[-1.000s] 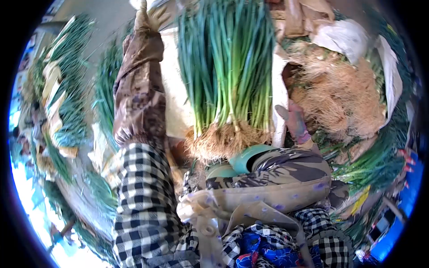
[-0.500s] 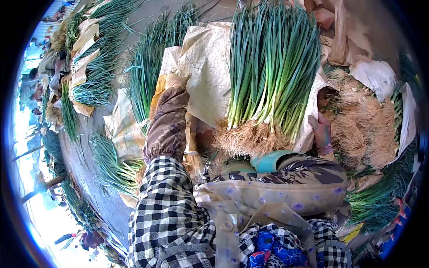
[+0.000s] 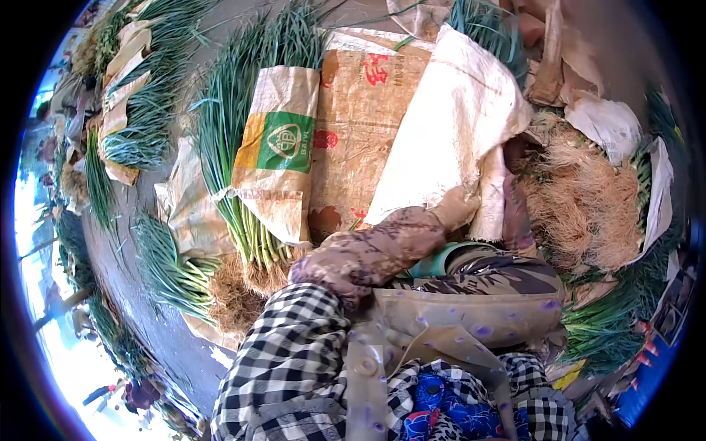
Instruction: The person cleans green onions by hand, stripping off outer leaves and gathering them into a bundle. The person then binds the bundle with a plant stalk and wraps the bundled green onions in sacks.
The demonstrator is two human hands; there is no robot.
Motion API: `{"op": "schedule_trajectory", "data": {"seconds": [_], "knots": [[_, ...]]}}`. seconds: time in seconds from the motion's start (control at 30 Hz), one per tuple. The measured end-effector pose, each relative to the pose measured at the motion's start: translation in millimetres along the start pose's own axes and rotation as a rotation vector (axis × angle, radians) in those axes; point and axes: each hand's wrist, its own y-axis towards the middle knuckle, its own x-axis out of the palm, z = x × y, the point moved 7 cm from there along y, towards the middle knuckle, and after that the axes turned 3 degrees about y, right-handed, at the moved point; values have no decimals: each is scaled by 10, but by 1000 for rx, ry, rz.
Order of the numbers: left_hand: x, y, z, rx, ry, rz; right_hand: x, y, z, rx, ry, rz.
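Observation:
A white woven sack (image 3: pixel 448 125) is folded over a bundle of green onions. Only the leaf tips (image 3: pixel 485 33) stick out at the top, and the roots are hidden. My left hand (image 3: pixel 457 208) reaches across my lap and is closed on the sack's lower edge. Beside it, my right hand (image 3: pixel 519 220) lies against the sack's right edge, its fingers largely hidden. To the left, a brown sack with red print (image 3: pixel 368 132) lies spread out. Further left, green onions (image 3: pixel 254 228) are wrapped in a sack piece with a green logo (image 3: pixel 287 141).
At right is a pile of tan onion roots (image 3: pixel 588 198) with a white plastic bag (image 3: pixel 607 125) above it. Loose green onions (image 3: pixel 603 323) lie at lower right, others (image 3: pixel 176 268) at left. My camouflage-clad knee (image 3: pixel 500 279) is just below my hands.
My left hand has swung from far left to the right, bringing the white sack over the green onions. The printed brown sack and the logo wrap have come into sight. My right hand stays near the sack's right edge.

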Motion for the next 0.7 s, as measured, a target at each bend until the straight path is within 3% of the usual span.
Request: {"op": "schedule_trajectory", "data": {"seconds": [0.07,0.1,0.13,0.2,0.33,0.37,0.4,0.47,0.53,0.6,0.63,0.67,0.7], "knots": [[-43,-68,248,365,680,277,154,53,16,95,-220,25],[-31,-51,176,279,793,277,223,176,151,31,-120,-11],[-10,-142,276,189,905,279,192,314,220,42,-415,57],[-3,-236,275,145,989,191,391,456,320,88,-674,71],[39,-795,723,241,1105,-43,249,819,736,-15,-776,34],[-115,-847,720,332,741,-84,244,796,842,16,-426,-19],[-398,-1009,903,617,667,126,245,778,975,53,-73,-69],[-1233,-1461,1181,675,935,653,270,593,776,7,-45,8],[-2020,-2053,1331,642,1093,1099,54,746,1066,21,-241,130],[-2595,-2576,1275,199,1370,1507,112,608,949,11,-245,178],[-2805,-2788,1215,32,1349,1628,200,507,813,-16,-214,175],[-3000,-2973,1154,-132,1317,1742,305,389,634,-50,-169,160],[-3290,-3056,960,-240,1165,1690,432,256,442,-85,-123,133]]}}
